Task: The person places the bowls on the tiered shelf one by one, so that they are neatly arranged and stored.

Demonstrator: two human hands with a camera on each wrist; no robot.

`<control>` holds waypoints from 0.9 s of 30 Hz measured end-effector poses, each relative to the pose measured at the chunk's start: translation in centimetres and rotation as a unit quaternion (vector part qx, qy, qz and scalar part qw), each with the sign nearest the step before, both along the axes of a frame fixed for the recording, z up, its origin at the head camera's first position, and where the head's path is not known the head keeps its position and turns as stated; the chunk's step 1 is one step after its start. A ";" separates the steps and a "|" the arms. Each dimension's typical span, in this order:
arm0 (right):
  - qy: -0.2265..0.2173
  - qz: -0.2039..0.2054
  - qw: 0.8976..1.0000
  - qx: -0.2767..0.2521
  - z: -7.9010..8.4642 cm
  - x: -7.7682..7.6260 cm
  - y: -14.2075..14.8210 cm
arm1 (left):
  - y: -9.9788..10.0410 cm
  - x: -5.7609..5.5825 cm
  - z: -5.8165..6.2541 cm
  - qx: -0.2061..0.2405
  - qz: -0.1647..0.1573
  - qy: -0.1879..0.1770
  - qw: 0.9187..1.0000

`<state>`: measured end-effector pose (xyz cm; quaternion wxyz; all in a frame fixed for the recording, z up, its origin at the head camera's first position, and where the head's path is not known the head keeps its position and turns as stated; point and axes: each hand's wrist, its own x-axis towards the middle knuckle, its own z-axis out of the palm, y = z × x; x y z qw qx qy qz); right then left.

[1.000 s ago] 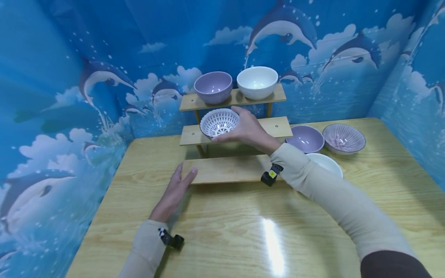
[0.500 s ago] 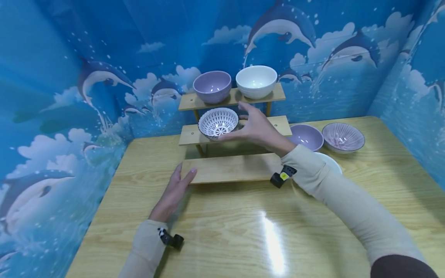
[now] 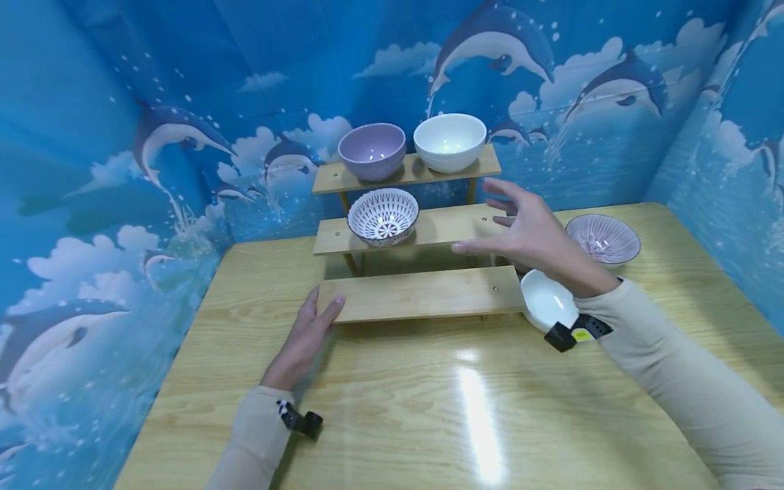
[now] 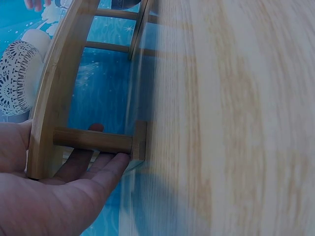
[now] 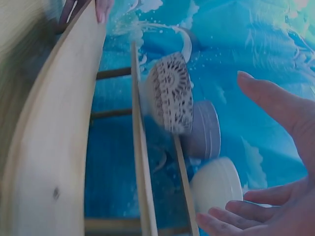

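Observation:
A three-step wooden display stand (image 3: pixel 416 296) stands on the table. My left hand (image 3: pixel 301 344) grips the left end of its lowest step, thumb on top; in the left wrist view the fingers (image 4: pixel 106 174) reach beneath, beside a round crossbar. On the middle step, towards the left, sits a black-and-white patterned bowl (image 3: pixel 382 218). My right hand (image 3: pixel 533 235) is in the air right of that step, fingers spread apart and holding nothing. The top step bears a purple bowl (image 3: pixel 371 153) and a white bowl (image 3: pixel 450 143) side by side.
Right of the stand, a white bowl (image 3: pixel 547 299) lies on the table (image 3: pixel 380 401), partly behind my right wrist. A striped pinkish bowl (image 3: pixel 603 238) rests farther right. A blue dolphin-print backdrop (image 3: pixel 245 82) encloses the table's back and sides.
My right hand has let go of the patterned bowl and moved away to the right, now covering the purple bowl on the table. The patterned bowl stays on the middle step; my left hand has not moved.

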<state>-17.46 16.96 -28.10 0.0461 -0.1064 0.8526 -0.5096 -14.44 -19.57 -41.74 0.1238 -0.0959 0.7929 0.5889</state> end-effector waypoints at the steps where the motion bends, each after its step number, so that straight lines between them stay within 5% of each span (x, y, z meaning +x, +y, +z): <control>1: 0.001 -0.005 1.000 0.004 -0.1 0.3 0.6 | 0.0 0.0 0.0 0.000 0.001 -0.001 1.000; 14: -0.016 -0.050 0.998 0.046 -3.1 3.5 7.0 | -0.1 -0.1 0.0 -0.005 0.003 -0.012 1.000; 27: -0.013 -0.072 0.994 0.079 -7.8 5.6 10.3 | -0.4 0.1 0.0 -0.008 -0.001 -0.014 1.000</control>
